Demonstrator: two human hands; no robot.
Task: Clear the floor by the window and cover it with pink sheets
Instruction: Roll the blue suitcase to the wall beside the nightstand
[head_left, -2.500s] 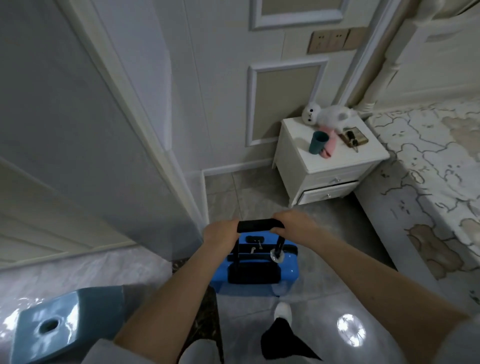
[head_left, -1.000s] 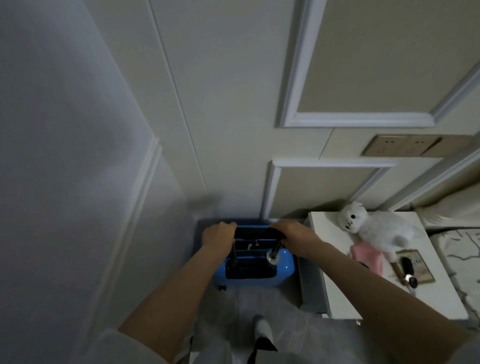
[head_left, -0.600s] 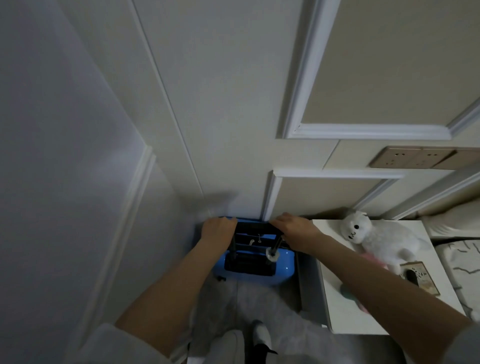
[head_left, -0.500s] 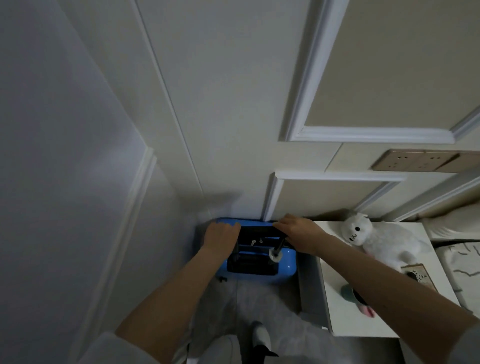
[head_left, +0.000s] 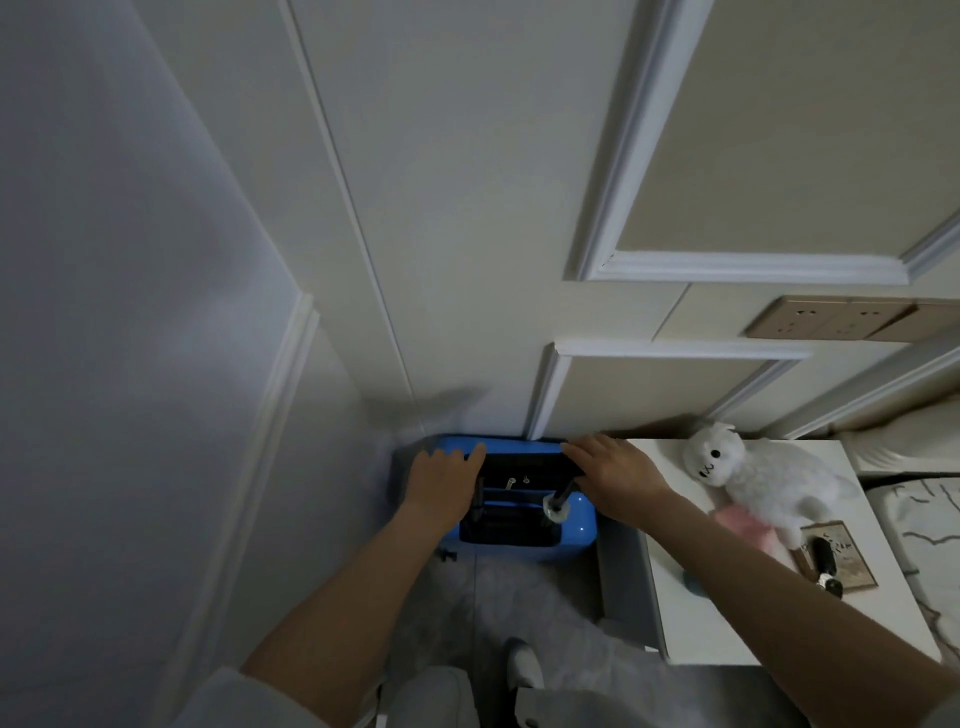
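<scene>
Panelled wall fills my view, and the blue suitcase (head_left: 524, 499) stands tucked against it, just left of the white nightstand (head_left: 779, 597). My left hand (head_left: 441, 480) and right hand (head_left: 610, 470) lie flat on its black pull handle (head_left: 524, 462), fingers straight, gripping nothing. Rigid and probably heavy, it rolls best held by that handle.

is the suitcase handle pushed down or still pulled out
Still partly out: the black handle sits above the blue suitcase on its visible poles, with both hands, left and right, flat on top.
</scene>
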